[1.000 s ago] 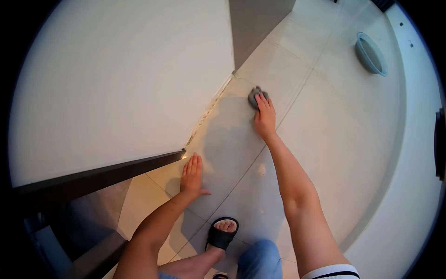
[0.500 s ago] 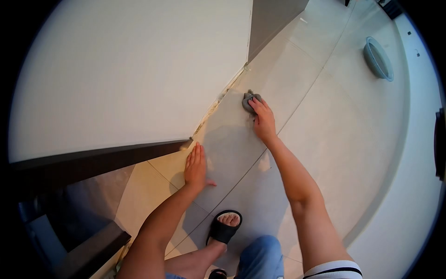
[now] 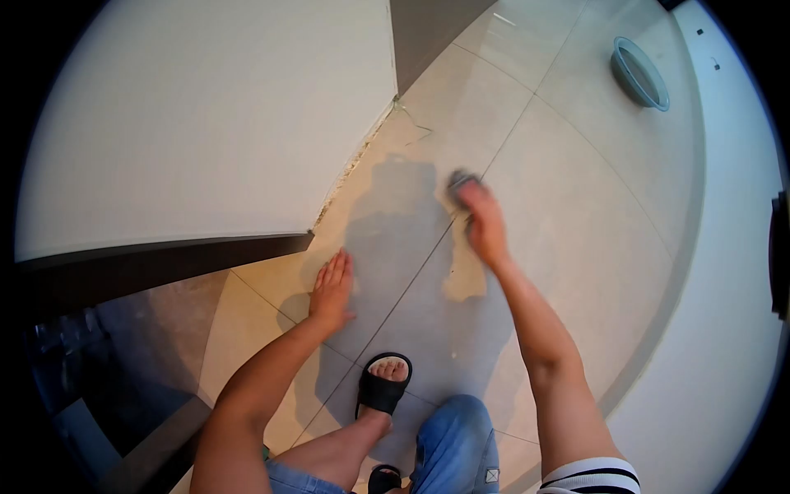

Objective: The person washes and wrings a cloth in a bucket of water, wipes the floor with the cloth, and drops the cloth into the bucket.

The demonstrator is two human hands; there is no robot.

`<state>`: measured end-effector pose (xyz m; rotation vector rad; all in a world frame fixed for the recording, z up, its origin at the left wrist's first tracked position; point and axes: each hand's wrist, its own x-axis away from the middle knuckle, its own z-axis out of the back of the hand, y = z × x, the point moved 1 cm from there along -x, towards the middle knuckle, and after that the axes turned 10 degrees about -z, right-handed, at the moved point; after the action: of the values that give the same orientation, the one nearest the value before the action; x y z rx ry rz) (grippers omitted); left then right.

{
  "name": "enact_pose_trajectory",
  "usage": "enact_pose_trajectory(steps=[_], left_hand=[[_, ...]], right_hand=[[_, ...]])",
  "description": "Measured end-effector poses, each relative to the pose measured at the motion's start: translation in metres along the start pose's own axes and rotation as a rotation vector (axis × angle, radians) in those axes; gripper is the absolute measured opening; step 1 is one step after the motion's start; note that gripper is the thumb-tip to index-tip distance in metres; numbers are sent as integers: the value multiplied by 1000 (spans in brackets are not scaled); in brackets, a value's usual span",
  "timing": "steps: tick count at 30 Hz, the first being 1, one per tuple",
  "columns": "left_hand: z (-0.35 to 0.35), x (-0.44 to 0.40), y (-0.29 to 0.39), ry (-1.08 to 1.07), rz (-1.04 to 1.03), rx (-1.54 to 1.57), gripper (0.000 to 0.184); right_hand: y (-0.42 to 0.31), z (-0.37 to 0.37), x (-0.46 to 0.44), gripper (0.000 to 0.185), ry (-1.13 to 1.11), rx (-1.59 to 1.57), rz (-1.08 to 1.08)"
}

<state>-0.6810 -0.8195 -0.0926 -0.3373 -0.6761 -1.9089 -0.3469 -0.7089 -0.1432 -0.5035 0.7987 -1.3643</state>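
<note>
My right hand (image 3: 484,218) presses a grey cloth (image 3: 463,188) onto the tiled floor (image 3: 576,247), near a dark grout line. Motion blurs this hand and the cloth a little. Lower and to the left, my left hand (image 3: 332,290) lies flat on the tiles with its fingers stretched out, holding nothing. It is close to the corner of a white panel (image 3: 214,123) with a dark lower edge. Shadows of my body and arms fall across the floor between the hands.
A grey-blue basin (image 3: 640,76) stands on the floor at the upper right, by a white wall (image 3: 724,247). Rough debris (image 3: 350,169) runs along the panel's base. My foot in a black slide sandal (image 3: 383,385) is below my left hand. Dark furniture (image 3: 156,445) fills the lower left.
My right hand has swept the cloth across the tiles, away from the panel's base and to the right. The camera view has shifted slightly. My left hand stays flat on the floor.
</note>
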Motion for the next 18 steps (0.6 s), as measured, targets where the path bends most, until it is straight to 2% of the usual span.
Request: enact_pose_trajectory(steps=[1,3,4,6,7,9,11,13,15,18], left_hand=[[-2,-7,7,8,-40,-19,127],[-2,-22,19,20,-123,-59,133],[-2,-27,21,-13,-126,-120,135],[2,-39,28,-67,-134,-235,137],[-2,-40,27,-54,-135,-222,140],[-5,-41,17,-22,-136,-208,146],[1,-31,16,42,69,-106,150],[-5,-17,13,118,208,-12,152],[-22,-1,4,207,284,69,152],[-45,28,-12,154,307,159,149]], right_hand=[[17,7,-7,51,103,79,-84],[7,-4,21,54,142,91,-18],[-1,-15,43,50,75,-34,54],[-31,-25,110,43,-183,-61,91],[-43,-26,141,44,-341,-92,102],[-67,-19,175,47,-501,-52,24],[-49,-23,152,49,-391,-143,99],[-32,-30,78,47,-124,-88,161],[-36,-51,15,44,55,72,-63],[-73,-119,23,43,43,-115,70]])
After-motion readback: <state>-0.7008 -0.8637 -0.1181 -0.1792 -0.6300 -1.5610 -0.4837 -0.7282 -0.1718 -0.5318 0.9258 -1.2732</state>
